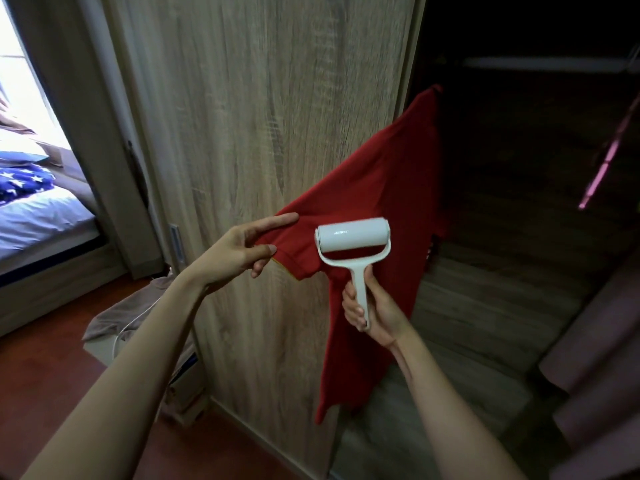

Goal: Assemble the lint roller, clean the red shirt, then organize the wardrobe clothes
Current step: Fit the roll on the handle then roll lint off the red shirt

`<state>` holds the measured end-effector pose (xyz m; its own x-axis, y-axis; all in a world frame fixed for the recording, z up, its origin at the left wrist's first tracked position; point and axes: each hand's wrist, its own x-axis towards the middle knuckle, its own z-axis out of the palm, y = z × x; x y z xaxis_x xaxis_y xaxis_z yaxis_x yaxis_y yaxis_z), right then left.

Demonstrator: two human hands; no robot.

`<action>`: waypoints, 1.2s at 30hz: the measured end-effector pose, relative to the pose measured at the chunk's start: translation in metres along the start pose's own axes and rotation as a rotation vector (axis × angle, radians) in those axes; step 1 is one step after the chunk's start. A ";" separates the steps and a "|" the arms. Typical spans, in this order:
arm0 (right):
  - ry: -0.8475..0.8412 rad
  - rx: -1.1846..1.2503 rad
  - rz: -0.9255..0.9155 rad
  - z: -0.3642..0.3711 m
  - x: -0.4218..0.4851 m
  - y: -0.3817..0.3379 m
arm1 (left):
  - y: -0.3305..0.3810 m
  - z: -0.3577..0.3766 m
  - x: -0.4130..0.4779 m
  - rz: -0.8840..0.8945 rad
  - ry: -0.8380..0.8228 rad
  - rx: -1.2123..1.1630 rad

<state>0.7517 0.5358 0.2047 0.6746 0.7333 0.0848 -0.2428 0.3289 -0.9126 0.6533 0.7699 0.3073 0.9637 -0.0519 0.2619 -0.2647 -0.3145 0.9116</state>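
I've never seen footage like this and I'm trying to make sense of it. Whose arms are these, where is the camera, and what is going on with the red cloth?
There is no machine here. The camera sits on a person's head, looking forward and down, so both bare arms are their own. The left hand pinches a sleeve of the red shirt and stretches it sideways. The right hand grips the handle of a white lint roller, whose drum is in front of the cloth. The shirt hangs at the edge of a wooden wardrobe door. A bed shows at left.
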 end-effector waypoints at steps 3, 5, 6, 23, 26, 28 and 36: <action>-0.132 0.021 -0.001 0.007 0.014 -0.034 | 0.002 -0.002 0.000 -0.013 -0.023 -0.034; -0.165 0.037 0.000 0.005 0.020 -0.036 | 0.002 -0.003 0.000 -0.026 -0.026 -0.050; -0.163 0.064 0.016 0.001 0.019 -0.025 | 0.001 -0.004 0.000 -0.032 -0.026 -0.054; -0.078 0.094 0.090 -0.015 0.013 0.010 | 0.007 -0.006 0.000 -0.059 -0.020 -0.111; -0.163 0.078 -0.020 -0.003 0.031 -0.053 | 0.008 -0.006 0.000 -0.058 -0.025 -0.132; -0.198 0.088 -0.060 -0.006 0.034 -0.068 | 0.010 -0.006 -0.002 -0.057 -0.025 -0.133; -0.304 0.263 0.010 -0.026 0.014 -0.032 | 0.019 0.006 -0.016 -0.045 -0.013 -0.147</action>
<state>0.7874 0.5199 0.2249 0.4441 0.8668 0.2269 -0.4449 0.4331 -0.7839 0.6326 0.7588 0.3183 0.9749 -0.0532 0.2164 -0.2224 -0.1746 0.9592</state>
